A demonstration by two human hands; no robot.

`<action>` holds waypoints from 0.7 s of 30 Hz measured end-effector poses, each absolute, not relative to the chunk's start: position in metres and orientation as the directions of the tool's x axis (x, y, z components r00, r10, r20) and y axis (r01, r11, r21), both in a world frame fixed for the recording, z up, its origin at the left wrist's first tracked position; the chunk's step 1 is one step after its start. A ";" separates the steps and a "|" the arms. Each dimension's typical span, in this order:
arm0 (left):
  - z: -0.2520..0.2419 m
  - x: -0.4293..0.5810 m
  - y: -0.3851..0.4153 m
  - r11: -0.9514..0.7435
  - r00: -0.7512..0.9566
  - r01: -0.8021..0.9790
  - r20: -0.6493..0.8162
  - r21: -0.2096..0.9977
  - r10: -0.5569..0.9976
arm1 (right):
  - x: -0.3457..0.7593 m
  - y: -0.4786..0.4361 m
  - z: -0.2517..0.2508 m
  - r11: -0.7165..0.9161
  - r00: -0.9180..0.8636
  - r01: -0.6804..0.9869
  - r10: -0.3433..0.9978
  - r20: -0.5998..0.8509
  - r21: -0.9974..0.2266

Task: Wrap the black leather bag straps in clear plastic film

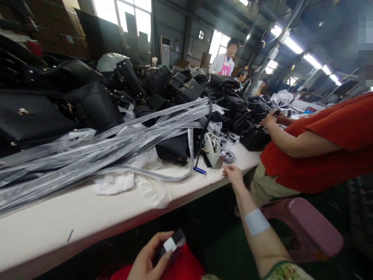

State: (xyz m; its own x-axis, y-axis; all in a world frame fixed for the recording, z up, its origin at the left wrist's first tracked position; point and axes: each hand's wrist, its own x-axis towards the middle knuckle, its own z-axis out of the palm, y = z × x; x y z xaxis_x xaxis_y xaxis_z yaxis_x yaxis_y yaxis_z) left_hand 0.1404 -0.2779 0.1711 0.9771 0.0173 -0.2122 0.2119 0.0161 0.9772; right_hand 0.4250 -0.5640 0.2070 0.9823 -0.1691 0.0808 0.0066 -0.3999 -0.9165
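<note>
Low in the head view, my left hand (153,256) is closed around a small black item (178,238) with a white label, held over red cloth. My right hand (233,174) reaches to the table edge beside a grey-white tape dispenser (214,149). Its thumb and fingers are pressed together, and whatever is between them is too small to make out. A blue pen (199,170) lies left of the dispenser, next to a thin black strap (206,124). Rolls of clear tape (229,156) rest behind my right hand. A pale patch is stuck on my right forearm.
Long translucent plastic strips (116,151) lie across the white table (37,241). Black handbags (96,105) are heaped behind them. At the right stands a person in a red shirt (320,151), near a pink stool (316,225). Other people are farther back.
</note>
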 end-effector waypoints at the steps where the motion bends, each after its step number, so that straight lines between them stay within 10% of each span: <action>1: 0.173 0.140 -0.280 0.005 0.977 0.212 -0.212 0.977 0.034 | 0.415 -0.559 0.208 -0.390 0.987 -0.006 -0.153 0.058 -0.921; 11: 0.184 0.139 -0.291 -0.187 0.975 0.133 -0.094 0.973 0.202 | 0.245 -0.442 0.213 -0.176 0.719 -0.319 0.594 -0.359 -0.931; 21: 0.189 0.134 -0.284 -0.288 0.966 0.146 -0.074 0.947 0.246 | 0.212 -0.433 0.191 -0.218 0.661 -0.462 0.562 -0.498 -0.860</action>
